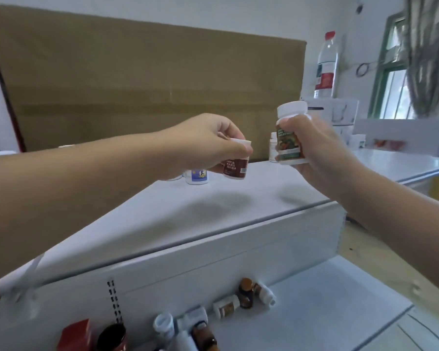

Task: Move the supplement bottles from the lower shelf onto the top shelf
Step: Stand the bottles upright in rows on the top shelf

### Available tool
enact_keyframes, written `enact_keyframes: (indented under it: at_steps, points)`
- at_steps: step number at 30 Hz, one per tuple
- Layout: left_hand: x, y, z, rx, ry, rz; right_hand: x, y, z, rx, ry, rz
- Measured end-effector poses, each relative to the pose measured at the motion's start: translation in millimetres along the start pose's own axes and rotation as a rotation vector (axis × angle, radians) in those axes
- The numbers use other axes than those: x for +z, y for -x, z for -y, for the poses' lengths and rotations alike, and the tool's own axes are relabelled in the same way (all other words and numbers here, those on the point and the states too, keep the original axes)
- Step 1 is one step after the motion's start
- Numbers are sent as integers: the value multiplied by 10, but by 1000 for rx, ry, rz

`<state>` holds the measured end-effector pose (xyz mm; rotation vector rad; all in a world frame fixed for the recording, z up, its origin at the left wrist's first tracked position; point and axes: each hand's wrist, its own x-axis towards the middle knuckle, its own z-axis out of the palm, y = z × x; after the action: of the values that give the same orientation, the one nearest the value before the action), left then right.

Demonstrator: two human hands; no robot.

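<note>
My left hand (pixel 213 143) grips a small white-capped bottle with a dark red label (pixel 235 168) by its cap, low over the top shelf (pixel 162 211). My right hand (pixel 312 150) holds a larger white bottle with a green and orange label (pixel 289 138) upright above the shelf's right part. A blue-labelled bottle (pixel 197 175) stands on the top shelf behind my left hand, and another white bottle (pixel 273 148) stands near the cardboard. Several bottles lie or stand on the lower shelf (pixel 327 300), among them an amber bottle (pixel 245 292) and a toppled white one (pixel 226 305).
A big cardboard sheet (pixel 150 84) leans against the wall behind the top shelf. A clear water bottle with a red cap (pixel 326 67) stands on white boxes (pixel 340 112) at the right. A red box (pixel 75 335) sits at the lower shelf's left. A window (pixel 395 72) is at the far right.
</note>
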<state>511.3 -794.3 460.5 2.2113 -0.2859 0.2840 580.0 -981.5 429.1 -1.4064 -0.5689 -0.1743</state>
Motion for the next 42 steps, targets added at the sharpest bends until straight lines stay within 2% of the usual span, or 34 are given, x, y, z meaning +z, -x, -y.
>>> enact_keyframes:
  at_steps: [7, 15, 26, 32, 42]
  points:
    - [524, -648, 2, -16, -65, -88, -759, -635, -156, -8, 207, -9]
    - [1010, -1303, -69, -143, -96, -235, -1524, -1358, -535, 96, 542, 193]
    - [1466, -1915, -27, -306, -179, -403, -1668, -2074, -944, 185, 595, 345]
    - [1554, -1941, 136, -328, -270, -438, -1704, -2100, -1095, 93, 614, 324]
    - [1562, -1988, 235, -308, -264, -432, -1696, -2148, -1210, 1, 719, 332]
